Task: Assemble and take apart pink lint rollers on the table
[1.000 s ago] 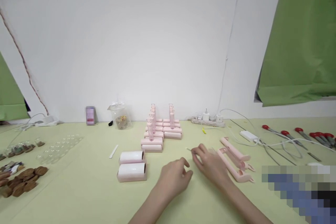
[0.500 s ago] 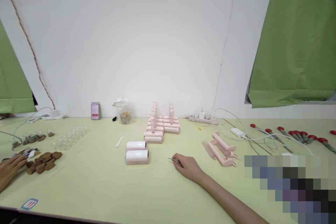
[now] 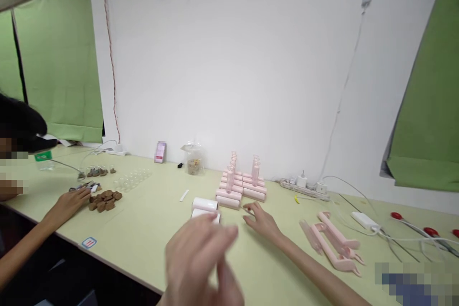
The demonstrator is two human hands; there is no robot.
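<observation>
My left hand (image 3: 201,258) is raised in the foreground, blurred. Its fingers are stretched out with the thumb apart, and nothing shows in it. It partly covers two white rolls (image 3: 205,204) lying on the table. Beyond them, my right hand (image 3: 264,224) rests low over the table, fingers curled around a thin pointed metal tool (image 3: 247,211); its exact kind is too small to make out. Just past that hand stand rows of pink lint rollers (image 3: 229,196) with clear pinkish parts upright on them. Pink roller frames (image 3: 330,246) lie right of my right forearm.
A co-worker's hand (image 3: 73,201) is at the left beside brown lumps (image 3: 105,200) and small clear domes (image 3: 132,179). A white strip (image 3: 184,195) and a plastic bag (image 3: 194,162) lie farther back. At right are a power strip (image 3: 304,189), cables and red-ended tools (image 3: 396,215).
My left hand has come into view in front of the white rolls. The view has turned left, showing more of the co-worker. My right hand's fingers have spread somewhat around the thin tool.
</observation>
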